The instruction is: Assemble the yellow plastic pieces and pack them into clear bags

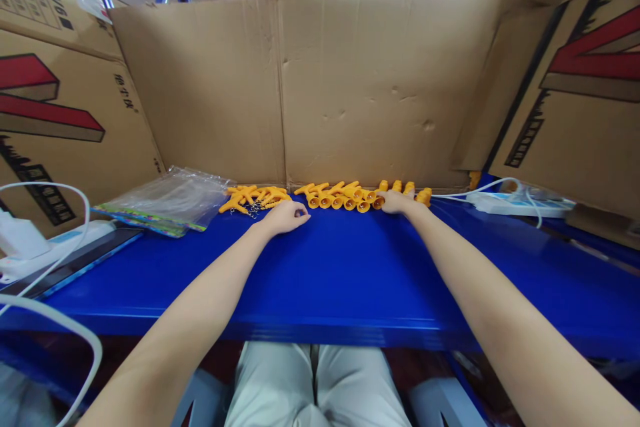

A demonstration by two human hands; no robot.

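Small orange plastic pieces lie along the back of the blue table (350, 267). One loose pile (255, 197) with small metal chains lies left of centre, and a tidy row of cup-ended pieces (340, 195) runs to the right. My left hand (286, 216) rests on the table between the pile and the row, fingers curled, and what it holds is hidden. My right hand (396, 201) is closed on orange pieces at the right end of the row (424, 196).
Cardboard walls (370, 87) enclose the table at back and both sides. Clear plastic bags (167, 201) lie at back left. A white power strip (520, 203) with cables is at back right, and a white charger and cable (30, 247) sit at left.
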